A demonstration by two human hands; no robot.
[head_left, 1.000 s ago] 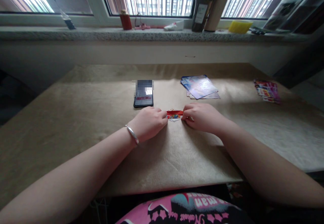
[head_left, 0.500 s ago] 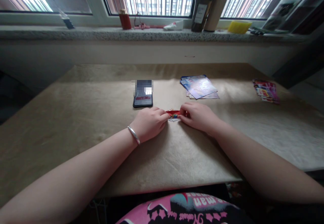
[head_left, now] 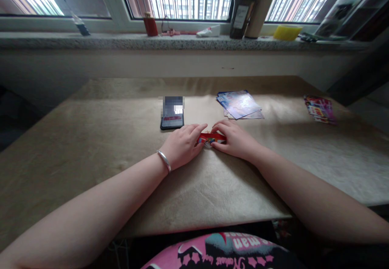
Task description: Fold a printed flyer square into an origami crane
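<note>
A small folded piece of red printed paper (head_left: 212,138) lies on the tan table (head_left: 91,139) between my two hands. My left hand (head_left: 182,145), with a silver bangle on its wrist, rests at the paper's left end with fingers stretched over it. My right hand (head_left: 235,139) covers the paper's right end, fingers laid fairly flat and pressing on it. Most of the paper is hidden under the fingers.
A dark phone (head_left: 172,115) lies just beyond my left hand. A stack of bluish printed sheets (head_left: 240,105) sits behind my right hand, and colourful sheets (head_left: 320,109) lie at the far right. The windowsill (head_left: 121,41) holds a red cup, a jar and a yellow sponge.
Both hands went from pinching the paper's ends to lying flatter on it. The right hand slid left. The paper now looks like a flatter, narrower red strip.
</note>
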